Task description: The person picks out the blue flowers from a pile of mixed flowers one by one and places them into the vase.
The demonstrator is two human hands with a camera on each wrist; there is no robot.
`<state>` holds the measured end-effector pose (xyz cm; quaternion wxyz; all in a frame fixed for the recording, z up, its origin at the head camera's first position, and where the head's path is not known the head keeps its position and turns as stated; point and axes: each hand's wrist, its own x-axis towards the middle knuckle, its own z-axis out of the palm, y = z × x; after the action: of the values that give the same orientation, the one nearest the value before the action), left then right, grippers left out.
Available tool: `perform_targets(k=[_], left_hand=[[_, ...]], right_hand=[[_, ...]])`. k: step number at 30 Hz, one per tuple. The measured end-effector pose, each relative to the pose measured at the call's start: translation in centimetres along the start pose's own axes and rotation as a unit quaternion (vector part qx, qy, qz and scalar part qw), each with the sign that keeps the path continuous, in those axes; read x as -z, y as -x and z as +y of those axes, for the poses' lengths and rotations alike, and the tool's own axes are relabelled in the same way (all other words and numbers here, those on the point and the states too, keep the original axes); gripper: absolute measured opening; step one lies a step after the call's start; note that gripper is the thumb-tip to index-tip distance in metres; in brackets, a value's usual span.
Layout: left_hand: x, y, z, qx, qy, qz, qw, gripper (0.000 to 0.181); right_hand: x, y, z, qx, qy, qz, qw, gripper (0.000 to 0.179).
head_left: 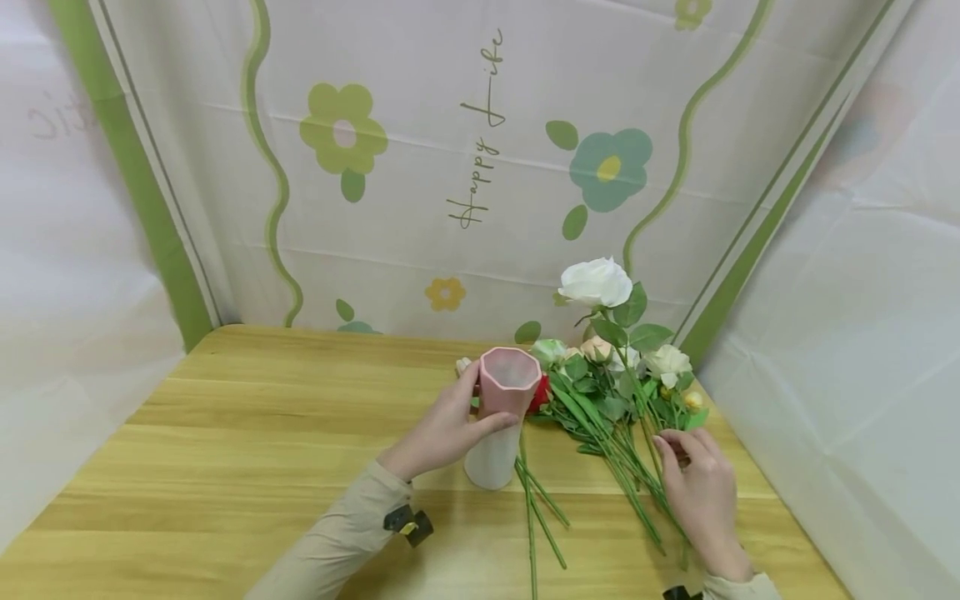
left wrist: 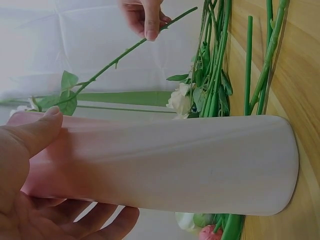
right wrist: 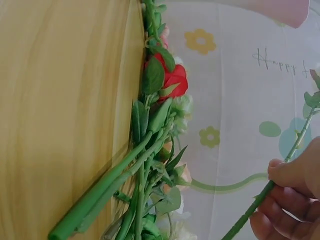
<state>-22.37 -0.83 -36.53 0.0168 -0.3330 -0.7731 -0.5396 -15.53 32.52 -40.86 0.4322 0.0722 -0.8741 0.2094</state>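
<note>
My left hand (head_left: 448,421) is gripping a pink-and-white vase (head_left: 502,402) near its top, thumb on 1 side and fingers curving round the other. The vase is standing near the middle of a wooden table (head_left: 262,467), its mouth facing up. My right hand (head_left: 701,483) is pinching the stem of 1 white rose (head_left: 596,283) narrowly between thumb and fingers; the bloom is rising to the right of the vase, apart from it. No stem is showing in the vase's mouth, so I am judging this work to be near its beginning. Left to handle, it seems, are the rose and the heap of flowers (head_left: 611,406) lying beside the vase, where a red flower (right wrist: 176,82) is showing among pale blooms and green stems.
</note>
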Motion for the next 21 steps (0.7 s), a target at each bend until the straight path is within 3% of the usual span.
perform_targets(k=[13,21], left_hand=[[-0.2,0.2,0.1,0.014,-0.001,0.001,0.9999,0.079],[-0.1,0.2,0.2,0.015,-0.005,0.001,0.9999,0.080]], right_hand=[[0.3,-0.6,-1.6,-0.012,-0.056,-0.060,0.9966,0.017],[0.5,-1.1,-3.7,-0.038,-0.075,-0.130,0.9880,0.014]])
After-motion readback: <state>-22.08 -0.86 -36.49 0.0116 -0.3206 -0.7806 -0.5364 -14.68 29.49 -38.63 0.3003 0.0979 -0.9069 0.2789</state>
